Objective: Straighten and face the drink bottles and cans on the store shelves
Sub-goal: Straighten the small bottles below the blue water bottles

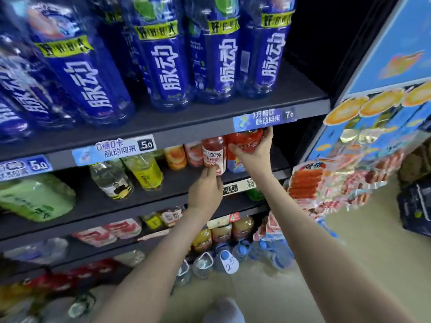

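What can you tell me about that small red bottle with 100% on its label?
The red juice bottle looks like clear plastic full of red drink, its white label reading 100% facing outward. It is about upright near the front of its shelf, cap hidden behind the shelf above. The left hand grips its lower end; a bigger red bottle sits close on its right.

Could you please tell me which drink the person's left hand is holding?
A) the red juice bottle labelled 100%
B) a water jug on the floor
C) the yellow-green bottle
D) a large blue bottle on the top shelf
A: the left hand grips the base of the red juice bottle labelled 100%, while the right hand holds the red-wrapped bottle beside it.
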`<state>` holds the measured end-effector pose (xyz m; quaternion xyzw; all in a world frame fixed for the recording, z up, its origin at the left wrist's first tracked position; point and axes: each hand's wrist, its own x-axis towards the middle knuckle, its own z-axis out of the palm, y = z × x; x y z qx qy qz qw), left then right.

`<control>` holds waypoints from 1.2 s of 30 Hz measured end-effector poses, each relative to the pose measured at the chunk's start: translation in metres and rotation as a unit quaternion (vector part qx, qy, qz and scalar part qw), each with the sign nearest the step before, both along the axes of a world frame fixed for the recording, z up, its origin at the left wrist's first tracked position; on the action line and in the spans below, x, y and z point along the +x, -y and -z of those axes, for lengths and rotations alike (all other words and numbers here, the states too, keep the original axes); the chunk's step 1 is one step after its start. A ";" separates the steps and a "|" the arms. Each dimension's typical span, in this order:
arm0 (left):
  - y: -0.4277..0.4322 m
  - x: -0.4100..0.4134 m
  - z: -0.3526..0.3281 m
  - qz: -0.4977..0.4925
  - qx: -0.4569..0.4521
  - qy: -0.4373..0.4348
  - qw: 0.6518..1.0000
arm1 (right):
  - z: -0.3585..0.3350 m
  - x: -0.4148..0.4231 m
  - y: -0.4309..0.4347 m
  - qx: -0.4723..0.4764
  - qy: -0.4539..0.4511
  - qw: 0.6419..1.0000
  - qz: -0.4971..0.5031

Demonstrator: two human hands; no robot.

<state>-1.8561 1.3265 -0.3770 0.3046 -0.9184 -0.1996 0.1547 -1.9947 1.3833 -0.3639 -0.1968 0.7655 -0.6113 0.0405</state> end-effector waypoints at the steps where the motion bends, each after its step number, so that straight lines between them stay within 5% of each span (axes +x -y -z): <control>1: -0.002 -0.003 0.002 -0.007 -0.002 -0.010 1.000 | 0.000 -0.004 0.004 0.009 -0.006 1.000 -0.004; 8: -0.021 -0.013 0.010 -0.080 0.019 -0.058 0.995 | 0.009 -0.017 0.011 0.049 -0.109 0.993 0.001; 12: -0.038 -0.010 0.013 -0.097 0.040 -0.119 0.987 | 0.014 -0.006 -0.010 -0.013 -0.113 0.993 -0.017; 17: -0.051 -0.028 0.012 -0.025 0.111 -0.132 0.985 | 0.022 0.013 -0.057 -0.109 -0.082 0.989 -0.058; 22: -0.083 -0.021 0.022 0.000 0.057 -0.153 0.987 | 0.039 0.042 -0.109 -0.137 -0.108 0.983 -0.049; 27: -0.114 0.011 0.098 0.030 0.056 -0.231 0.971 | 0.108 0.070 -0.143 -0.139 -0.115 0.983 -0.033; 36: -0.066 -0.027 0.242 0.055 0.091 -0.170 0.980 | 0.272 0.045 -0.097 -0.173 -0.057 0.983 0.000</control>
